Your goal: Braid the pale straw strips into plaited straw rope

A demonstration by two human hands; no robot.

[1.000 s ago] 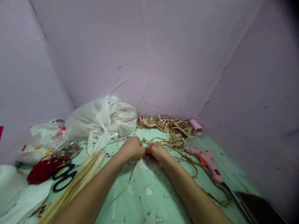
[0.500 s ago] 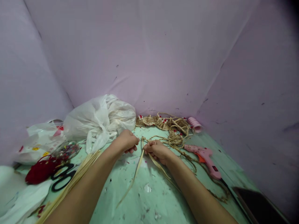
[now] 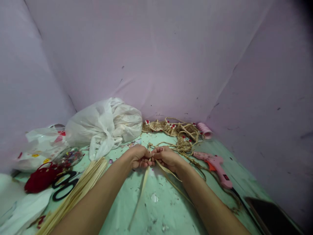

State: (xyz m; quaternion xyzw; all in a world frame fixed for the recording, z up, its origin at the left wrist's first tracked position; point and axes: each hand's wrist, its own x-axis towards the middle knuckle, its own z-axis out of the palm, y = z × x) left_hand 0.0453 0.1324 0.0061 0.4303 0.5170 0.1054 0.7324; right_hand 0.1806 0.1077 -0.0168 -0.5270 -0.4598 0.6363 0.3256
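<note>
My left hand (image 3: 138,156) and my right hand (image 3: 165,157) meet over the green table (image 3: 156,209), fingers pinched together on pale straw strips (image 3: 143,186). The strips hang from the hands and trail toward me across the table. A braided straw cord (image 3: 182,148) runs from my right hand back to a heap of woven straw pieces with red beads (image 3: 171,127) by the wall.
A bundle of straw strips (image 3: 78,191) lies at the left beside black scissors (image 3: 63,189), a red item (image 3: 40,179) and white plastic bags (image 3: 105,122). A pink glue gun (image 3: 216,168) and pink spool (image 3: 204,130) lie right. A dark flat object (image 3: 271,215) sits at bottom right.
The hands parted half a second ago, the left moving up and left. Now they have come back together on the strips, which hang further toward me.
</note>
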